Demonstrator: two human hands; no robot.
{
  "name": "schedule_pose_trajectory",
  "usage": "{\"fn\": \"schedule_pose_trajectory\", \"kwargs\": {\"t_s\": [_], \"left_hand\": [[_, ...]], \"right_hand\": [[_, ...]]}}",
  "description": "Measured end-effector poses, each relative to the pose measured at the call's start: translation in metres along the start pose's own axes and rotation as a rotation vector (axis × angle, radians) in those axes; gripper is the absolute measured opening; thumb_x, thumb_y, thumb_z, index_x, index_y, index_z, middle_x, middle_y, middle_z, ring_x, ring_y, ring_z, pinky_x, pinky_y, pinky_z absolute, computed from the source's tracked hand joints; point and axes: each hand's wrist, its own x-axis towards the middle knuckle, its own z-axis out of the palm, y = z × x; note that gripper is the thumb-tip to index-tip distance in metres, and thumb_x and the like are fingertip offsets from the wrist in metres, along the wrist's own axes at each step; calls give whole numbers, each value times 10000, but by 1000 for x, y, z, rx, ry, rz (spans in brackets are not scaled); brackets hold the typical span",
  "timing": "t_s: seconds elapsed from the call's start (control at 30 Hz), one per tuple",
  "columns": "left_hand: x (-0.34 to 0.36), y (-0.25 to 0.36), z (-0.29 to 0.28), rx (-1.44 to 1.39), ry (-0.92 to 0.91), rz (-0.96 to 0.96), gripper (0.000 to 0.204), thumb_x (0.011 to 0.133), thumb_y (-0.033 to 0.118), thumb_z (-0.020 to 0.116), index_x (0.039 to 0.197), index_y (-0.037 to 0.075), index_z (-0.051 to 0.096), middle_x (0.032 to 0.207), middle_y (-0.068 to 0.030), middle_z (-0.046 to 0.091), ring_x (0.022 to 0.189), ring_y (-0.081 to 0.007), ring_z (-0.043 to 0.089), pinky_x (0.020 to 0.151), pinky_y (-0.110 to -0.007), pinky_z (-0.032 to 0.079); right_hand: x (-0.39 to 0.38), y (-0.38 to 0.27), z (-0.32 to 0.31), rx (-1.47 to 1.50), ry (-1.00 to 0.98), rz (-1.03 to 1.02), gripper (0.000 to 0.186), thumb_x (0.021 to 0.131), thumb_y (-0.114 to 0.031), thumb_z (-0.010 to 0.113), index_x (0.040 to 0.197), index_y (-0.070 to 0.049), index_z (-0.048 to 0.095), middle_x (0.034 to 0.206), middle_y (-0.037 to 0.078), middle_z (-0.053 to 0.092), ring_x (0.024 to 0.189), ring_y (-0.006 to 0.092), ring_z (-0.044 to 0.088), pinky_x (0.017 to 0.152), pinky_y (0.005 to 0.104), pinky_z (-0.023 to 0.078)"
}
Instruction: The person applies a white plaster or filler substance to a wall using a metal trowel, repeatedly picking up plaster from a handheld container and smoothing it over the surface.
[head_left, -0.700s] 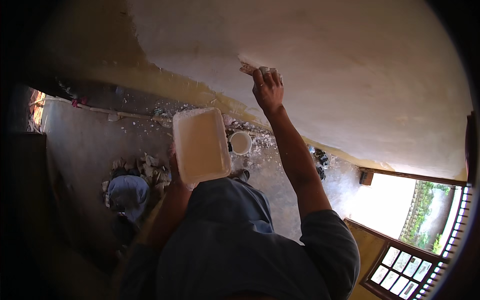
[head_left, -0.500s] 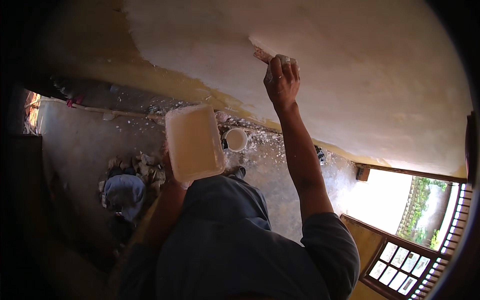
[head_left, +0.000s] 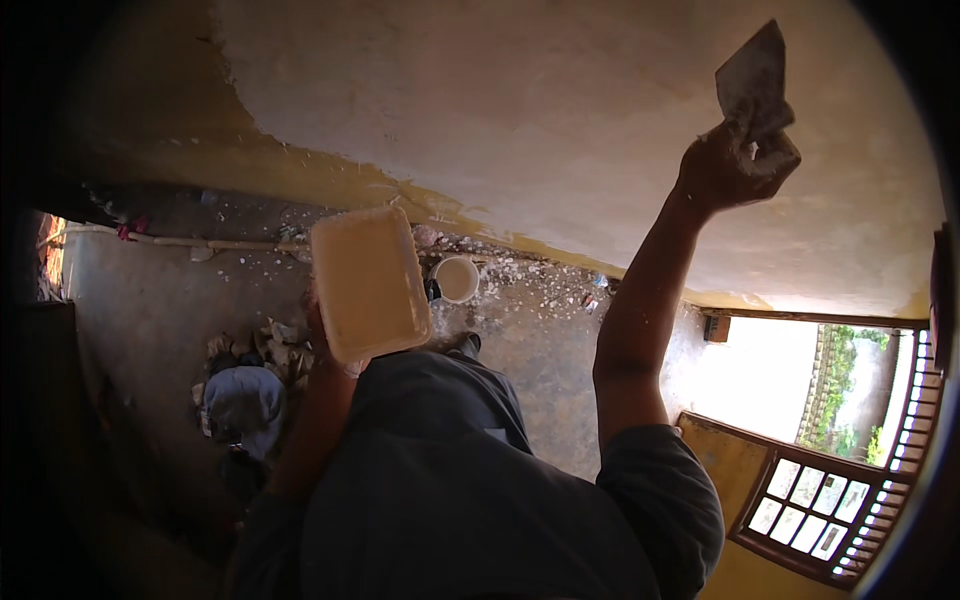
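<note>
Right hand: gripping a flat, greyish, smeared scraper, swinging up and rightward before the pale-coated wall, its face turning into view; stroke apparently ending, contact unclear. Left hand: holding a cream, rectangular plastic tub, remaining lower left.

The tray hides most of the left hand; the fingers of the right hand cover the lower end of the scraper. Left of the left fingers, a blue bulk is too dim to identify. White specks below the right fingers are too small to name.
</note>
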Motion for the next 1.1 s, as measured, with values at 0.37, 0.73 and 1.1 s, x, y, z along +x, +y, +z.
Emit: {"fn": "schedule_pose_trajectory", "kwargs": {"t_s": [0.37,0.73,1.1], "left_hand": [[7,6,4,-258,87,-128,578,992,488,393,1436,118,410,1364,-78,527,1217,-258,553,983,-431,500],[-8,-21,-48,319,34,110,527,1030,393,406,1464,102,335,1407,-85,468,1276,-215,490,1018,-398,463],[6,-10,-55,1259,139,100,488,999,367,497,1391,85,430,1318,-89,540,1227,-206,527,991,-378,481]], "right_hand": [[-239,28,18,-72,-982,-382,183,760,-20,643,916,-107,601,871,75,646,838,280,634,704,414,532],[-149,8,65,-144,-722,-456,181,744,3,640,859,-118,570,902,62,629,841,284,621,707,416,521],[-49,-17,47,26,-197,-205,148,825,0,716,826,-40,574,794,92,631,629,238,610,566,379,492]]}}
